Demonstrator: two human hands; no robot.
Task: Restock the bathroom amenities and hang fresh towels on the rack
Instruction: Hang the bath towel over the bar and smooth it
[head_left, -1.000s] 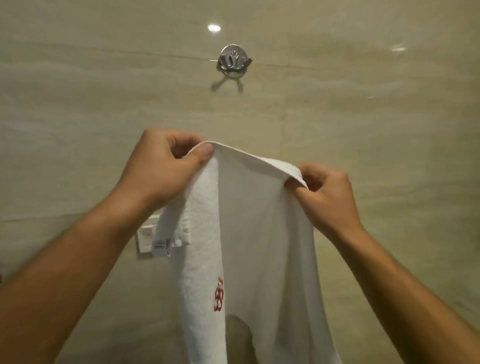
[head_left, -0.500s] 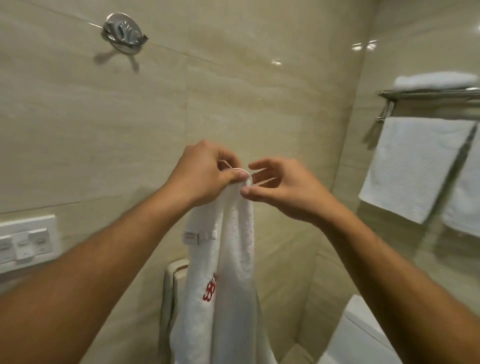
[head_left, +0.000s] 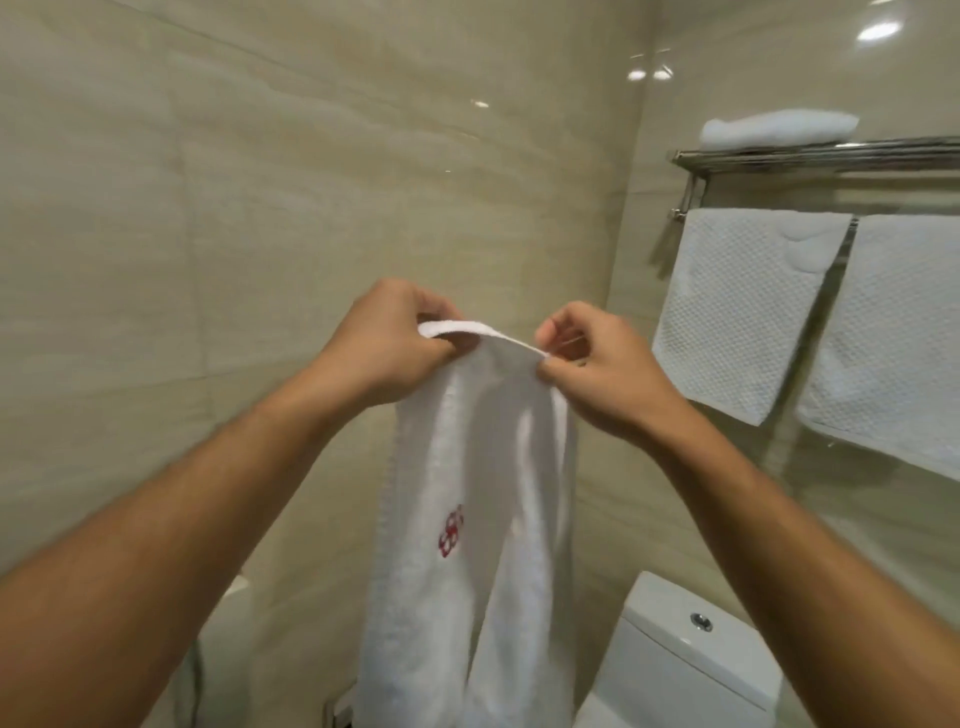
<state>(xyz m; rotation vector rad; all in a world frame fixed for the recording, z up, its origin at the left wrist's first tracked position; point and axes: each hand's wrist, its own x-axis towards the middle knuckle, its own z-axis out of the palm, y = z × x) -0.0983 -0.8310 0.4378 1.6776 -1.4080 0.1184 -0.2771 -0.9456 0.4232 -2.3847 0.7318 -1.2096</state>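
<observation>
The big tan wall (head_left: 260, 208) fills the view from 9 o'clock to 12 o'clock. The white towel (head_left: 483, 493) hangs in the middle, long and loose, dropping toward 6 o'clock. The rack (head_left: 810, 156) is at 2 o'clock, well apart from the towel. It has hung towels (head_left: 737, 312) under it and a folded towel (head_left: 774, 127) on top. The toilet (head_left: 675, 649) sits at 5 o'clock, near the towel's low end.

The left hand (head_left: 384, 343) grips the top edge with curled fingers. The right hand (head_left: 597, 364) pinches the same edge, just beside it. I think the pinch is the weak spot. If it slips, a corner could drop and the towel could swing onto the toilet and get dirty. The rack looks full too, so the towel may bunch up there and hide its small red mark (head_left: 451, 530).
</observation>
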